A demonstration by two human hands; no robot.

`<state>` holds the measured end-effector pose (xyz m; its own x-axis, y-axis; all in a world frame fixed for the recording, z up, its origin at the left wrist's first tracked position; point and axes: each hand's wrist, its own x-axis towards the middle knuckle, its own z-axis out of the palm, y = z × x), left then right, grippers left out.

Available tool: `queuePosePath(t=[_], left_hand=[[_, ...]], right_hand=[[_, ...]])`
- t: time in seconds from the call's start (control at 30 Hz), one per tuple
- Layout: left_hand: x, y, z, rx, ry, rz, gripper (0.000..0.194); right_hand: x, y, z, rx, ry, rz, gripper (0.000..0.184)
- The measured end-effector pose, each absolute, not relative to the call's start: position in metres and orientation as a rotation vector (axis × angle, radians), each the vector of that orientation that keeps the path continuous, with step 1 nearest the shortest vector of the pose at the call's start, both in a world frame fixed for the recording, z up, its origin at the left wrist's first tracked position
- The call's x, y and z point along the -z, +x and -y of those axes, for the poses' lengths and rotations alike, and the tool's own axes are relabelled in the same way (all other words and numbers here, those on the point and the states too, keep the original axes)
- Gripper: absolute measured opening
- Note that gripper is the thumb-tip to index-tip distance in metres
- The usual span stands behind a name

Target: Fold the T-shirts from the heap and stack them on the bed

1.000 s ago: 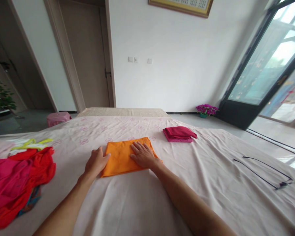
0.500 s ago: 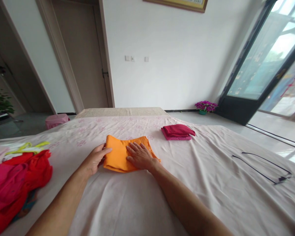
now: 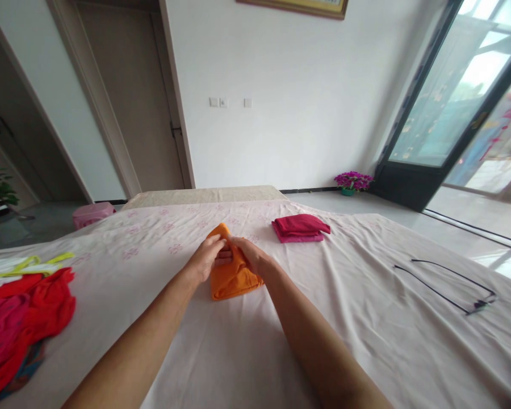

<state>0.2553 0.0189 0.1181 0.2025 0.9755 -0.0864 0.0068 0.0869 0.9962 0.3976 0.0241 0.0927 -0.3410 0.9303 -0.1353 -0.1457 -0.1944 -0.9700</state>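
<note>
Orange cloth [image 3: 234, 282] stands partly folded on the pale sheet [image 3: 230, 346], the left hand [image 3: 206, 257] apparently closed on its raised edge, the right hand [image 3: 252, 254] against its other side (whether that one grips, one cannot tell). Folding over seems the step in hand; the next move calls for flattening the fold. Half a second ago the cloth lay wider, under a flat right hand.

Hands [image 3: 203, 261] [image 3: 254, 257] on orange cloth [image 3: 235, 279], folded red cloth [image 3: 300, 227] nearby, eyeglasses [image 3: 480, 304] right
</note>
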Motion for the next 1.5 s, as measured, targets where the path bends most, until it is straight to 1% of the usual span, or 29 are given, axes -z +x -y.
queuePosePath(t=[0.07,0.1,0.17,0.27,0.4,0.53,0.6,0.67,0.73,0.77,0.87,0.97,1.13,1.27,1.33,1.37,1.43,1.5], left_hand=[[-0.109,0.253,-0.024,-1.082,1.265,-1.174,0.039],[-0.104,0.250,-0.027,-1.139,1.323,-1.244,0.041],[-0.093,0.245,-0.034,-1.223,1.550,-1.416,0.043],[-0.074,0.248,-0.039,-1.196,1.889,-1.528,0.046],[-0.053,0.272,-0.034,-0.938,2.216,-1.547,0.056],[-0.041,0.293,-0.025,-0.647,2.448,-1.703,0.063],[-0.037,0.297,-0.020,-0.573,2.509,-1.753,0.066],[-0.031,0.300,-0.016,-0.553,2.566,-1.775,0.067],[-0.026,0.302,-0.014,-0.588,2.624,-1.773,0.066],[-0.024,0.302,-0.013,-0.614,2.648,-1.769,0.064],[-0.021,0.304,-0.011,-0.650,2.674,-1.766,0.060],[-0.023,0.303,-0.008,-0.619,2.684,-1.738,0.062],[-0.026,0.288,0.009,-0.565,2.758,-1.641,0.065],[-0.027,0.257,0.024,-0.475,2.838,-1.370,0.068],[-0.026,0.232,0.028,-0.468,2.814,-1.221,0.066],[-0.025,0.218,0.027,-0.491,2.782,-1.183,0.062],[-0.020,0.185,0.021,-0.590,2.688,-1.246,0.053],[-0.013,0.153,0.010,-0.699,2.589,-1.447,0.050]], right_hand=[[-0.091,0.401,-0.025,-1.608,-1.042,1.196,0.025],[-0.089,0.402,-0.025,-1.580,-1.059,1.186,0.021],[-0.088,0.407,-0.026,-1.539,-1.104,1.185,0.024],[-0.088,0.419,-0.027,-1.477,-1.189,1.223,0.029],[-0.089,0.439,-0.030,-1.366,-1.381,1.338,0.031],[-0.088,0.459,-0.034,-1.261,-1.691,1.441,0.046],[-0.088,0.465,-0.036,-1.037,-1.859,1.504,0.051],[-0.088,0.466,-0.038,-0.687,-1.940,1.576,0.049],[-0.087,0.461,-0.041,-0.444,-1.868,1.663,0.047],[-0.085,0.456,-0.042,-0.399,-1.785,1.722,0.047],[-0.074,0.442,-0.043,-0.402,-1.517,1.919,0.044],[-0.056,0.434,-0.041,-0.405,-1.472,2.057,0.044],[-0.035,0.436,-0.036,-0.315,-1.667,2.172,0.049],[-0.034,0.438,-0.035,-0.222,-1.783,2.102,0.052],[-0.037,0.438,-0.035,-0.178,-1.868,2.000,0.050],[-0.039,0.438,-0.035,-0.159,-1.913,1.956,0.048],[-0.044,0.439,-0.036,-0.123,-2.002,1.879,0.044],[-0.050,0.440,-0.036,-0.132,-2.087,1.816,0.041]])
